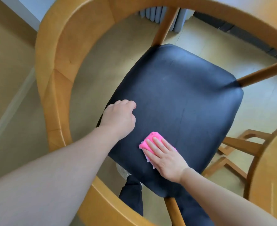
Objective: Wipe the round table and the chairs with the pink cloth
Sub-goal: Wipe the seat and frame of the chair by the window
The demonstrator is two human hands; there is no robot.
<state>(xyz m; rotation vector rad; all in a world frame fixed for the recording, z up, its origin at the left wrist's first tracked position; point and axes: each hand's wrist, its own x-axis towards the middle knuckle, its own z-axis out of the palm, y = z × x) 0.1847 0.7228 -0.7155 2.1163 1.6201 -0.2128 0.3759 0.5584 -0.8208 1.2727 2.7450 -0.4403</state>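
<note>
A wooden chair with a curved backrest (56, 66) and a black padded seat (183, 95) fills the view from above. My right hand (165, 159) lies flat with straight fingers on the folded pink cloth (148, 141), pressing it onto the near part of the seat. My left hand (120, 116) is at the seat's left edge, fingers curled; whether they hold the edge is hidden. The round wooden table (271, 185) shows at the right edge.
The table's wooden base (235, 152) stands on the beige tiled floor to the right of the chair. A grey radiator (159, 13) is against the far wall. My dark trouser legs (133, 196) are below the seat.
</note>
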